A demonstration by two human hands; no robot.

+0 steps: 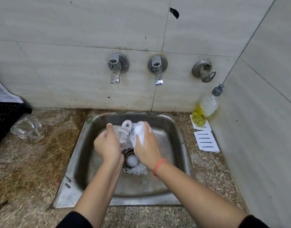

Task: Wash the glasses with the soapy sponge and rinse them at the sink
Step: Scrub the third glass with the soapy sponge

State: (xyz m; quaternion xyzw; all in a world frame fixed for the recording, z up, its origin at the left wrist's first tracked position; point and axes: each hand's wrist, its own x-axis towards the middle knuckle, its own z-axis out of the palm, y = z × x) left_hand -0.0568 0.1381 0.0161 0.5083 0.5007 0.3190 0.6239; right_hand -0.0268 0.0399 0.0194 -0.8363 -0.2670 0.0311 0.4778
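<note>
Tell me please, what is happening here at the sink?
A person washes a glass over the sink. The left hand grips the glass, and the right hand presses a foam-covered sponge against it. No water runs from the two taps. Foam lies at the drain. More clear glasses wait on the counter at left.

Sink (177,139): brushed metal, dull, stained. Tabletop (34,162): speckled stone, mottled, matt. Taps (116,66): chromed metal, glossy; held glass (125,137): clear, foam-coated; bottle (207,104): clear plastic.

Pale tiled wall (75,27) rises at 12 o'clock, a side wall (273,120) at 3; speckled stone counter (34,170) spreads from 9 to 6.
</note>
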